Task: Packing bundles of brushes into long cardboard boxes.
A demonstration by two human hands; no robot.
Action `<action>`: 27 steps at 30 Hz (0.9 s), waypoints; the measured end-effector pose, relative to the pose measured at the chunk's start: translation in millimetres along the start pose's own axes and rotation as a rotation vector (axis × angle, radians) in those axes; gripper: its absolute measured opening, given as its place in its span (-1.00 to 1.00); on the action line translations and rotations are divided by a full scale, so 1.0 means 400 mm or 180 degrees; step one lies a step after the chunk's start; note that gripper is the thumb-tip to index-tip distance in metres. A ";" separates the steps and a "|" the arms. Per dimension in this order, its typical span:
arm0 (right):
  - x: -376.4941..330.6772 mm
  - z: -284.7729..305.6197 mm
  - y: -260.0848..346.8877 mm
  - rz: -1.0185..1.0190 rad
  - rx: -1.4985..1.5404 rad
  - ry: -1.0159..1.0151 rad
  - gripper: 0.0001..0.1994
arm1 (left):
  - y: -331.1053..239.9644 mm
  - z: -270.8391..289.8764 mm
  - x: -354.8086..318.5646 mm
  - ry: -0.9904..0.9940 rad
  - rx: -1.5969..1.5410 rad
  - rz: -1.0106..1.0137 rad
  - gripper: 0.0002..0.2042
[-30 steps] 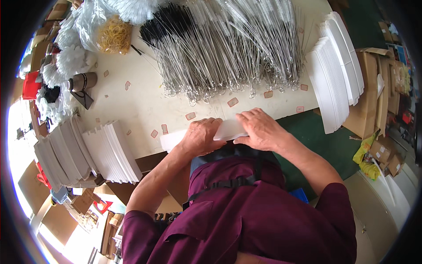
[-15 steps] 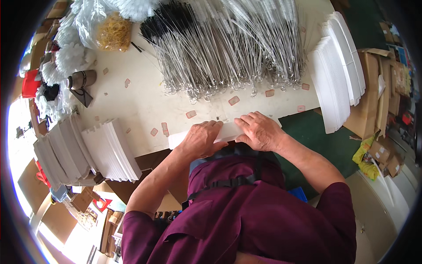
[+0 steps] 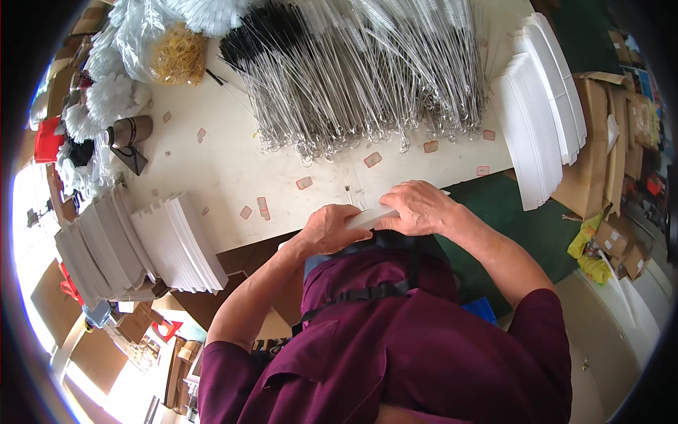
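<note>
Hands (image 3: 332, 230) (image 3: 418, 207) curled, gripping white card (image 3: 370, 218).

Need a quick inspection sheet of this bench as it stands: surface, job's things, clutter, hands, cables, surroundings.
Surface: pale worktable, dotted with small stickers.
Job's things: white card piece at the near edge.
Clutter: wire brush pile, white card stacks left and right, bag of rubber bands.
Grippers: left hand and right hand both grip the card piece.
Cables: nothing seen.
Surroundings: cardboard boxes, green floor.
</note>
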State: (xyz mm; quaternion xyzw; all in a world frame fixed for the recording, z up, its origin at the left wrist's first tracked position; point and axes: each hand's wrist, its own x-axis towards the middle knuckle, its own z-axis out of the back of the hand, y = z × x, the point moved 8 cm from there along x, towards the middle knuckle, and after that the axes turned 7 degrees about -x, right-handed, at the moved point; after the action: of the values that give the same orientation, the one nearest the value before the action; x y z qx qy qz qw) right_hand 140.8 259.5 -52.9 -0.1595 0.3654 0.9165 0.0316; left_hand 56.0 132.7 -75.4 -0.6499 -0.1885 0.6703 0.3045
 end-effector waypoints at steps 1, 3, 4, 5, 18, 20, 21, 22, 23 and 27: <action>0.006 -0.004 0.008 0.0018 -0.0043 0.0002 -0.59 | 0.004 0.001 0.003 -0.0002 -0.0002 0.0006 -0.62; 0.012 -0.012 0.017 0.0031 -0.0085 0.0006 -0.58 | 0.002 0.003 0.010 -0.0026 0.0253 -0.0148 -0.61; 0.012 -0.009 0.023 0.0126 -0.0188 -0.0166 -0.58 | 0.001 0.004 0.009 -0.0021 0.0251 -0.0150 -0.61; 0.010 -0.005 0.030 0.0219 -0.0293 -0.0338 -0.59 | -0.002 0.001 0.007 0.0037 0.0171 -0.0148 -0.63; -0.005 -0.022 0.042 0.0464 -0.0333 -0.1196 -0.64 | 0.011 -0.068 -0.034 0.0563 -0.0743 -0.0039 -0.59; -0.013 -0.016 0.037 0.0440 -0.0302 -0.1269 -0.64 | -0.013 -0.057 -0.039 0.0564 -0.0070 -0.0423 -0.60; -0.013 -0.010 0.039 0.0449 -0.0280 -0.1270 -0.64 | -0.014 -0.053 -0.047 0.0560 -0.0173 -0.0298 -0.61; -0.016 0.006 0.040 0.0468 -0.0374 -0.1331 -0.64 | -0.009 -0.051 -0.054 0.0555 -0.0277 -0.0172 -0.61; -0.017 0.017 0.035 0.0486 -0.0466 -0.1392 -0.63 | 0.000 -0.040 -0.055 0.0474 -0.0387 -0.0178 -0.63; -0.043 0.041 -0.034 0.0416 -0.0527 -0.1492 -0.62 | 0.039 -0.008 -0.075 0.0494 -0.0328 -0.0222 -0.65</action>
State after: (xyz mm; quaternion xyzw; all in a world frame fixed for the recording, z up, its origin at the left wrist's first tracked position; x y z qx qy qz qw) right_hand 155.0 281.6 -45.4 0.0792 0.2813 0.9554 0.0430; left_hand 55.7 101.2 -63.2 -0.7078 -0.2211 0.5963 0.3076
